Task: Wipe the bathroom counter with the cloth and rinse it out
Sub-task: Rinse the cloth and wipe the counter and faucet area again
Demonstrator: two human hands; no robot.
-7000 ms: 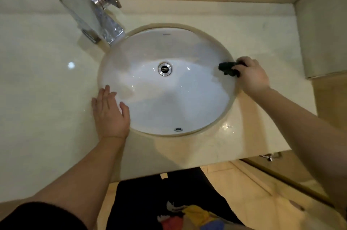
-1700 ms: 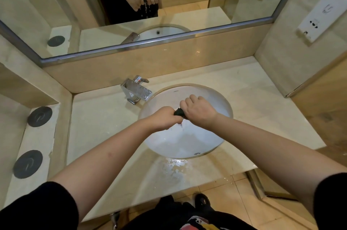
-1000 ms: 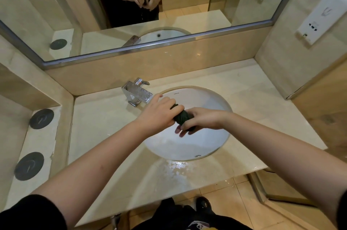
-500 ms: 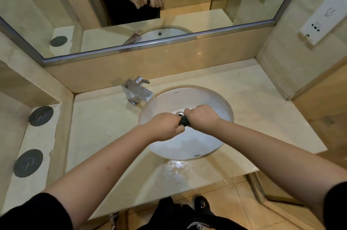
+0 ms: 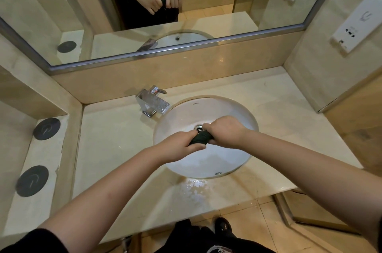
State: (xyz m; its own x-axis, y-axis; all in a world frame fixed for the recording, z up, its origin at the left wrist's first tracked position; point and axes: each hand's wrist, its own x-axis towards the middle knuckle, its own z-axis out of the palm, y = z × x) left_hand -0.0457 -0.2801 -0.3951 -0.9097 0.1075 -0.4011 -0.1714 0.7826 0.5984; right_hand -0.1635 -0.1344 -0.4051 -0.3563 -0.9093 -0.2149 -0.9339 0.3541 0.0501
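Observation:
A dark cloth [image 5: 200,137], twisted into a tight roll, is held above the white oval sink [image 5: 233,108]. My left hand [image 5: 177,147] grips its near end and my right hand [image 5: 224,132] grips its far end, both fists closed. Only the short middle stretch of cloth shows between the hands. The drain [image 5: 198,127] peeks out just behind the cloth. The beige marble counter [image 5: 115,139] surrounds the sink, with a wet patch [image 5: 195,187] on its front edge.
A chrome faucet [image 5: 153,102] stands at the sink's back left, with no water seen running. A mirror [image 5: 165,4] spans the back wall. Two dark round discs [image 5: 47,128] [image 5: 32,180] lie on the lower left ledge. A white socket panel [image 5: 357,27] hangs on the right wall.
Seven seconds ago my right hand wiped the sink's right rim while my left lay flat on the counter. Now both hands wring the cloth over the basin, with the grip shifting between frames.

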